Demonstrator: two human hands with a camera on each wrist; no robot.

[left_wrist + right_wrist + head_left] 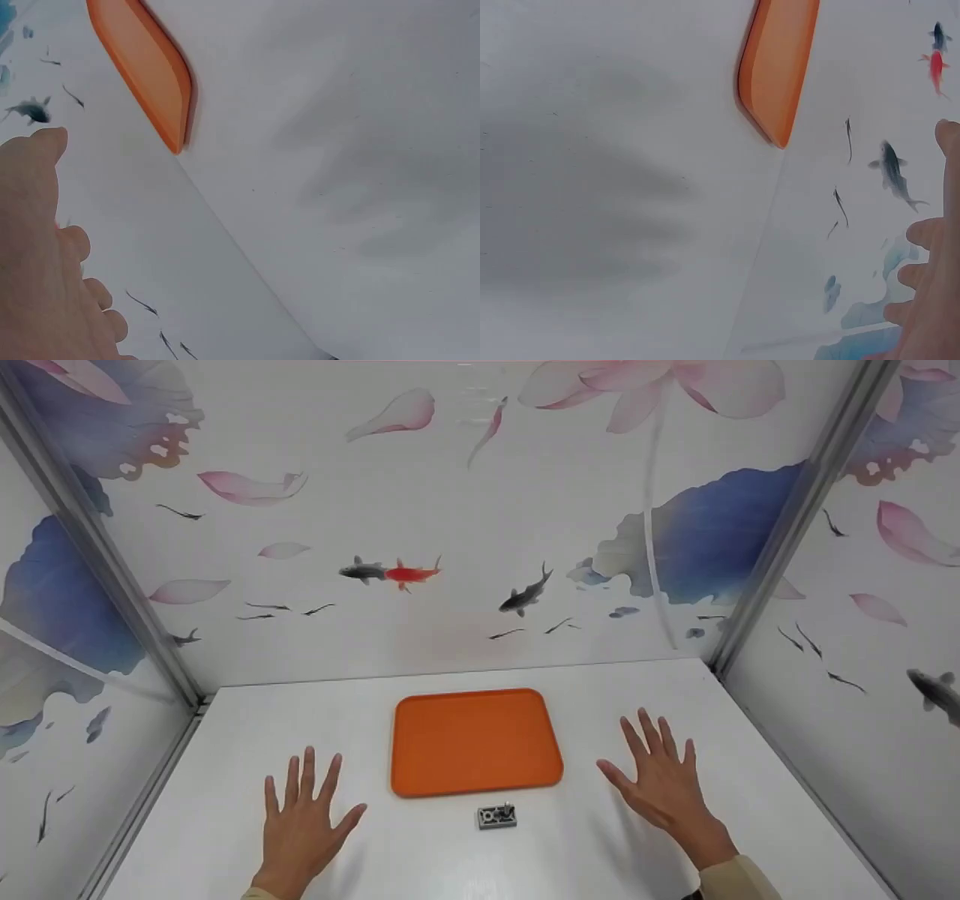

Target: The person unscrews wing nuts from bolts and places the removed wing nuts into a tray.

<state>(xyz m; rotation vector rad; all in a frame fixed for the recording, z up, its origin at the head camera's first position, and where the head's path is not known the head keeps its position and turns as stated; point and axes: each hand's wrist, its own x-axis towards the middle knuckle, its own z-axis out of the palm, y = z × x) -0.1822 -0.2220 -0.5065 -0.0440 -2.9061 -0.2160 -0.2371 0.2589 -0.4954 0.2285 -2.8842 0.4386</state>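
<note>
Clearly, L hand (300,823) & R hand (664,786) hover, fingers splayed wide; only head cam shows grey block (495,817) nr orange tray (477,742).

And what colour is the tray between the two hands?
The tray is plain orange, seen best in the head view.

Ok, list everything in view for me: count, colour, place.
Tray: one, orange, on the table, towards the back
Small block: one, grey with dark recesses, near side of the tray
Table: one, white, beneath both
Wall panels: three, white with coloured prints, back and sides
Corner posts: two, grey, at the back corners
Dark item: one, at the head view's bottom edge
Sleeves: two, beige, at the wrists
Left hand: one, bare, left of the tray
Right hand: one, bare, right of the tray
</note>
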